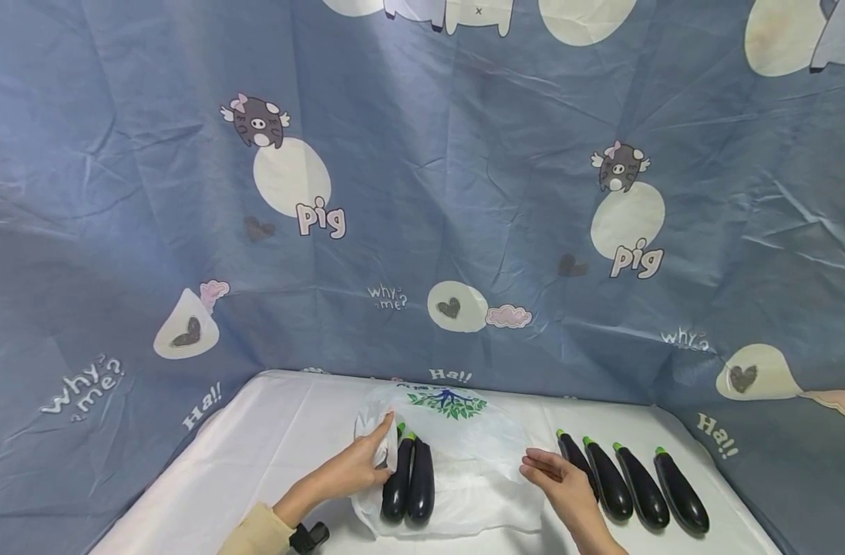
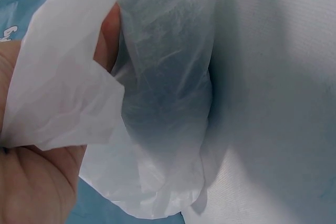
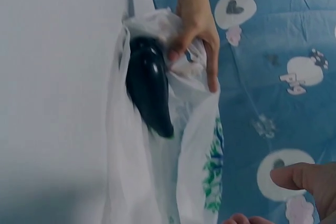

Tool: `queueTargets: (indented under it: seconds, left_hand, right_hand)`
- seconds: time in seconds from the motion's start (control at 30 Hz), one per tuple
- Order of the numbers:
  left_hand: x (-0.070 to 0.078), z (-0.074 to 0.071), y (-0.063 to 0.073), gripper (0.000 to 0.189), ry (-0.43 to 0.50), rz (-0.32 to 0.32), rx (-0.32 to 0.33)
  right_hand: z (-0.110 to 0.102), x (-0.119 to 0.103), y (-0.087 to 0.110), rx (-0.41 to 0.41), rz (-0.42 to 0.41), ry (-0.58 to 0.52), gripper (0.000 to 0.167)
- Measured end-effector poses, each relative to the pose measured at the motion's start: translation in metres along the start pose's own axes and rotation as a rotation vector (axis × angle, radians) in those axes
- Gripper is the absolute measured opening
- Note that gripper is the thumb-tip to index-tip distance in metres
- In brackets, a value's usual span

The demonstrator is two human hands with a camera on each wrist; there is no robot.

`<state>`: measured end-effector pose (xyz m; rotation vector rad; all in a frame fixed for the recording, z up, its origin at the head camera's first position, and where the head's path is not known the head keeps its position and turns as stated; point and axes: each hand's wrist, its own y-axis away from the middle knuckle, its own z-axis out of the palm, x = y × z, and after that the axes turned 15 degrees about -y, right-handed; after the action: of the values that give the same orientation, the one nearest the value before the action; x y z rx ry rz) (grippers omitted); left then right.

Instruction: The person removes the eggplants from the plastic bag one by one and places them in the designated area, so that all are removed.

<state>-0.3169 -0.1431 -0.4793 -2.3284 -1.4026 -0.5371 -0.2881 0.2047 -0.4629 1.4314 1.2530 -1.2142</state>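
Gripping white plastic bag in left hand, thumb and forefinger wide
Keep mouth spread around long glossy black eggplants inside; steady right edge with right hand, loose and seemingly empty

Room at the right side of the bag's mouth, tighter at its left.
Between your left hand and right hand, the white bag gapes; the dark eggplants inside crowd its left side, and the printed upper film covers the far part. Beyond your right hand, four more eggplants block a low sideways pass, with just slim gaps between them. The tabletop left of the bag offers you passage.
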Motion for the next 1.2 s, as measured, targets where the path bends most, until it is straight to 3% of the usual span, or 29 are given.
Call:
queueTargets:
  seconds: [0.1, 0.63, 1.2]
  left_hand:
    - [0.0, 0.0, 0.0, 0.097, 0.005, 0.003, 0.001]
    - [0.0, 0.0, 0.002, 0.097, -0.019, 0.01, 0.013]
    - [0.001, -0.001, 0.001, 0.097, -0.022, 0.016, 0.011]
  right_hand:
    - [0.012, 0.002, 0.003, -0.025, -0.026, -0.017, 0.049]
    - [0.059, 0.013, 0.012, -0.237, -0.08, -0.045, 0.052]
    - [0.094, 0.018, 0.014, -0.316, -0.146, -0.045, 0.043]
